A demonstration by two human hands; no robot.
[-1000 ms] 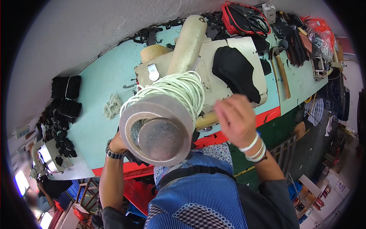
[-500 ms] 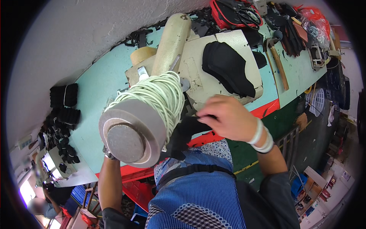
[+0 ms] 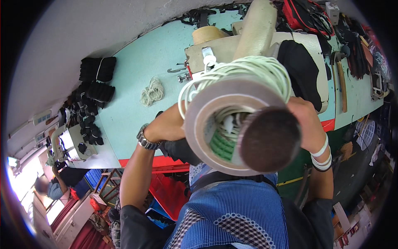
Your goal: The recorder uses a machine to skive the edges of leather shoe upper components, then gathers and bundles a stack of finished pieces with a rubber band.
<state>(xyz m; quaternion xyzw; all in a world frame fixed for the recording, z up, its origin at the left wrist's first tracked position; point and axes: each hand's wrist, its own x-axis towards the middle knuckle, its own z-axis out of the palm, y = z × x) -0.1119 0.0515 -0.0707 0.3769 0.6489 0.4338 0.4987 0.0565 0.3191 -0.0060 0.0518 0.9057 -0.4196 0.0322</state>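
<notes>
Since the earlier frame, the large spool point(image 3: 232, 124) has come up closer to the camera and now fills the centre of the view, its open end turned toward me. Both of my hands hold it from opposite sides. My left hand point(image 3: 168, 124) grips the rim on the left; its fingers are hidden behind the spool wall, and only the wrist with the metal watch point(image 3: 146, 141) shows clearly. My right hand point(image 3: 304, 118) is closed against the right side, with white bangles point(image 3: 321, 155) at the wrist. White cord point(image 3: 253, 68) is wound around the far end of the spool, and a loop hangs down at its left edge. A dark round shape point(image 3: 269, 139) covers part of the spool opening; I cannot tell what it is. The spool hides most of the beige sewing machine point(image 3: 257, 29) behind it on the pale green table point(image 3: 132, 108). A black fabric piece point(image 3: 302, 68) lies on the machine bed, partly covered. A small coil of cord point(image 3: 152, 91) lies on the table, well apart from the spool. Black stacked pieces point(image 3: 97, 68) at the table's left end are too small to identify.
</notes>
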